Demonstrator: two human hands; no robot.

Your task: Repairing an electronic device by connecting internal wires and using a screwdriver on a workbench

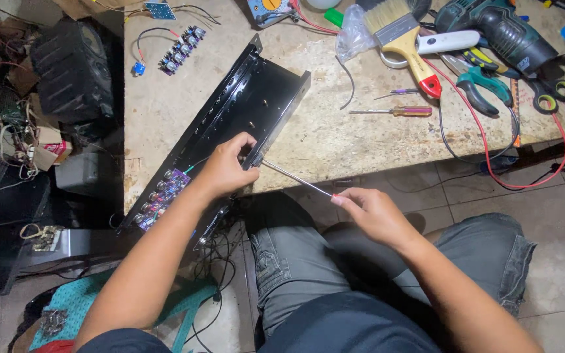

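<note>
R hand point(375, 210) pinches long steel screwdriver point(295, 178), tip at black sheet-metal chassis point(256, 104), frame centre. L hand point(229, 167) clamps chassis edge w/ purple circuit board point(165, 199). Worn, pale benchtop point(335, 140); tiled floor point(557, 196) lower right.

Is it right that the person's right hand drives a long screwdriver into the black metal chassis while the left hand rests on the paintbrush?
Not quite. In the head view the left hand rests on the black metal chassis, not the paintbrush, which lies untouched farther back. The right hand does hold the screwdriver.
</note>
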